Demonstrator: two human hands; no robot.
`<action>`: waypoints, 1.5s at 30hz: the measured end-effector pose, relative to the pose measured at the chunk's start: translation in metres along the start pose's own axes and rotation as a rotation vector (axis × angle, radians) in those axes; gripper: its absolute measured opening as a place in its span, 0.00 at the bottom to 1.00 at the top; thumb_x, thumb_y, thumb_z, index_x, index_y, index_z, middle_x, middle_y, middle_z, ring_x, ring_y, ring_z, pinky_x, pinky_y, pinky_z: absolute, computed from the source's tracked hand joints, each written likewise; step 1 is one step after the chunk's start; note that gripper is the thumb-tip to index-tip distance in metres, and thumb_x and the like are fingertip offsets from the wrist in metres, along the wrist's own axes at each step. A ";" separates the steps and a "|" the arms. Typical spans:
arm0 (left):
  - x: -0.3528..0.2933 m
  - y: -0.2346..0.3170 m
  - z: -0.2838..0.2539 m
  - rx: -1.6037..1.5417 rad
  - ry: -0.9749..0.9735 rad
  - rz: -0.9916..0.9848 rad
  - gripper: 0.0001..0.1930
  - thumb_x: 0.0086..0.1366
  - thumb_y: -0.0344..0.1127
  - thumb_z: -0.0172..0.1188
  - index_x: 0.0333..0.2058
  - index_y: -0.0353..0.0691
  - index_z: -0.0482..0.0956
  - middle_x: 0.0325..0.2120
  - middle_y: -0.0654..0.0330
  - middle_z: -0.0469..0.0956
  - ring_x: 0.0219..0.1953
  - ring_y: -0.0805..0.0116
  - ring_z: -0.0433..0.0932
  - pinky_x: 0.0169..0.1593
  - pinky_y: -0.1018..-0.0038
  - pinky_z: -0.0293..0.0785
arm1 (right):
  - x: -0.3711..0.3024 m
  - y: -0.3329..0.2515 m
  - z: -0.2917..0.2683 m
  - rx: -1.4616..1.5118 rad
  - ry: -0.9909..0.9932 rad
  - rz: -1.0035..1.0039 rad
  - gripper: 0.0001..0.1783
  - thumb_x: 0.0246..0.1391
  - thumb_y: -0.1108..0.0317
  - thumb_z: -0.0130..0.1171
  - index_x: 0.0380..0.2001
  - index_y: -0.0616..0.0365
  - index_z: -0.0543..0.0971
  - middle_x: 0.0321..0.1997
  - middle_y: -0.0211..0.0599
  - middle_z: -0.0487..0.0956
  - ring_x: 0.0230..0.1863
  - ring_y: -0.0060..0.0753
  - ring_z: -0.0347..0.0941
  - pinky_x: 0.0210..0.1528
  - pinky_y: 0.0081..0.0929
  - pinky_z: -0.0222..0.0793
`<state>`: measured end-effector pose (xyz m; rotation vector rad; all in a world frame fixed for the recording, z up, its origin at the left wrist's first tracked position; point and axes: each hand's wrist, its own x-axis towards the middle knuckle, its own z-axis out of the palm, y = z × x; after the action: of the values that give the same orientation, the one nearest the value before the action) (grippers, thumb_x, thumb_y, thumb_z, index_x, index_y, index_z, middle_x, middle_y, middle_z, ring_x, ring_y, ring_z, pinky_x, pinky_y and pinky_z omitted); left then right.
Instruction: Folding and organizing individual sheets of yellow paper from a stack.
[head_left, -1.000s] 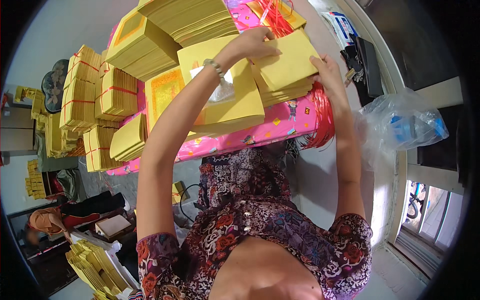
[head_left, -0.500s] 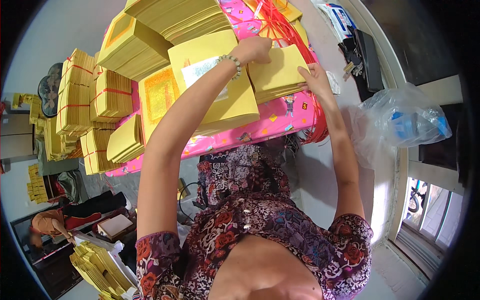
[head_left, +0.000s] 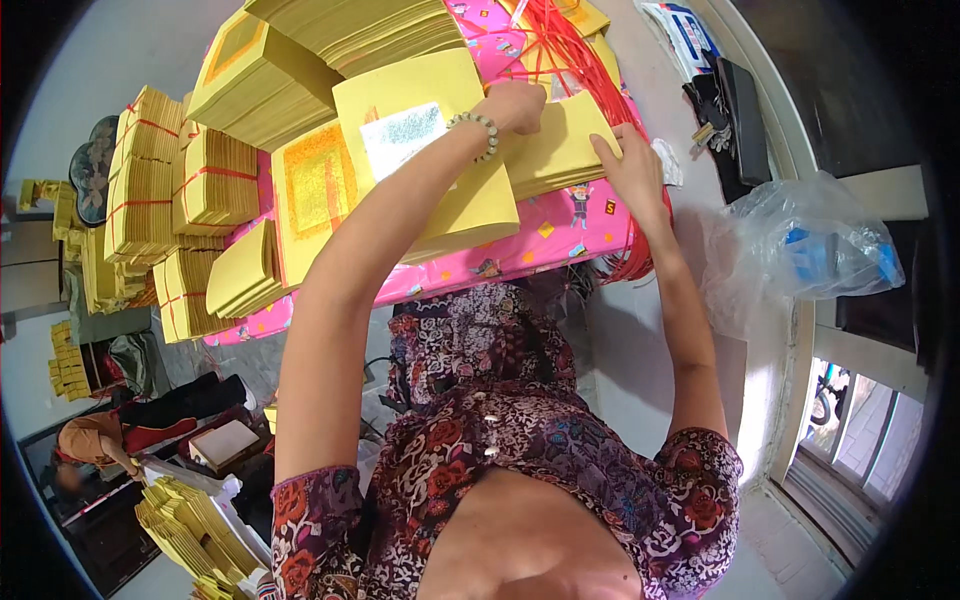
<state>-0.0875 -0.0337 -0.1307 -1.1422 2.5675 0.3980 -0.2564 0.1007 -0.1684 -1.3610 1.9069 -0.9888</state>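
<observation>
A small stack of folded yellow paper (head_left: pixel 568 150) lies at the right of the pink table covering, between my two hands. My left hand (head_left: pixel 514 106), with a beaded bracelet at its wrist, is closed at the stack's far left corner; its fingertips are partly hidden. At the right edge, my right hand (head_left: pixel 634 165) grips the stack, thumb on top and the other fingers along the side. Under my left forearm sits a larger pile of yellow sheets (head_left: pixel 480 200), with a white and silver patch (head_left: pixel 402 135) on its top sheet.
Red plastic strings (head_left: pixel 570 50) hang over the table's right edge. Tall yellow paper stacks (head_left: pixel 265 95) and red-tied bundles (head_left: pixel 215 180) stand at the left on the pink covering (head_left: pixel 540 245). A clear plastic bag (head_left: pixel 815 240) is at the right. Another person (head_left: pixel 95 440) is at lower left.
My right hand has shifted slightly along the stack's right edge, its fingers less beneath it. My left hand stays at the far corner. The whole view has moved a little.
</observation>
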 end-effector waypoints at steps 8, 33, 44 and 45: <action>-0.015 0.003 -0.002 -0.042 0.132 0.025 0.18 0.48 0.32 0.62 0.40 0.34 0.76 0.37 0.48 0.79 0.41 0.56 0.79 0.41 0.64 0.76 | -0.024 -0.054 0.028 -0.553 0.086 -0.613 0.26 0.49 0.52 0.61 0.43 0.62 0.72 0.42 0.43 0.70 0.44 0.47 0.68 0.45 0.39 0.64; -0.268 -0.046 0.002 -0.795 0.599 0.051 0.16 0.60 0.37 0.60 0.44 0.36 0.76 0.37 0.57 0.79 0.42 0.67 0.76 0.50 0.70 0.69 | -0.043 -0.144 0.006 -0.207 -0.084 -0.757 0.15 0.53 0.63 0.58 0.41 0.60 0.74 0.40 0.44 0.73 0.45 0.44 0.71 0.46 0.34 0.65; -0.293 -0.047 0.040 -0.706 0.751 0.024 0.22 0.49 0.40 0.68 0.43 0.40 0.76 0.38 0.56 0.75 0.43 0.56 0.71 0.49 0.65 0.67 | -0.072 -0.171 0.032 -0.310 -0.517 -1.012 0.15 0.44 0.59 0.65 0.30 0.57 0.77 0.29 0.35 0.74 0.33 0.38 0.71 0.35 0.33 0.68; -0.293 -0.047 0.042 -0.709 0.753 0.020 0.22 0.49 0.40 0.68 0.43 0.40 0.76 0.38 0.56 0.75 0.43 0.56 0.71 0.49 0.65 0.67 | -0.071 -0.171 0.033 -0.311 -0.523 -1.013 0.15 0.44 0.59 0.65 0.30 0.57 0.77 0.29 0.35 0.74 0.33 0.38 0.71 0.35 0.33 0.68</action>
<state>0.1417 0.1474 -0.0631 -1.7659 3.1758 1.1352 -0.1206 0.1263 -0.0408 -2.5638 0.9454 -0.6209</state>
